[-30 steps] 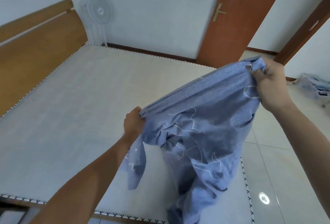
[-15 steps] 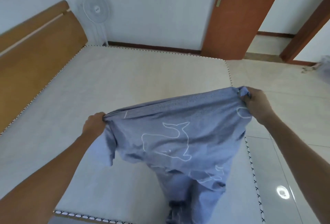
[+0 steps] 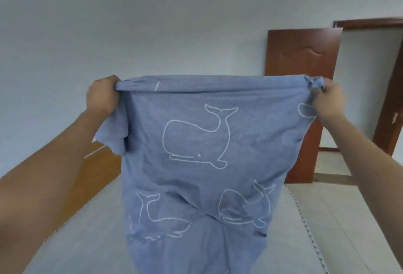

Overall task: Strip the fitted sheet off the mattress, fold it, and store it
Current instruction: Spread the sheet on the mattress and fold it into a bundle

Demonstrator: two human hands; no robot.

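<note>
Fitted sheet [image 3: 196,142], blue with white outlined whales, hangs in the air in front of the person, off the mattress [image 3: 87,241] and above it. Its top edge is stretched taut and roughly level between both hands, with the fabric bunched at each end. The left hand [image 3: 102,96] clenches the left end, fingers curled over the gathered cloth; a loose flap of sheet droops beside and below that wrist. The right hand [image 3: 329,99] grasps the right end, where a small knot of fabric sticks out past the fingers. From the top edge the sheet falls in a wide panel with creases lower down; its bottom runs out of view, so contact with the mattress cannot be confirmed. The bare, pale mattress shows on both sides of the sheet, with patterned trim along its right edge. A wooden headboard [image 3: 98,164] stands to the left, behind the left forearm. A brown door [image 3: 303,55] stands open at right against the pale wall [image 3: 152,22], with tiled floor [image 3: 340,208] beside the bed.
</note>
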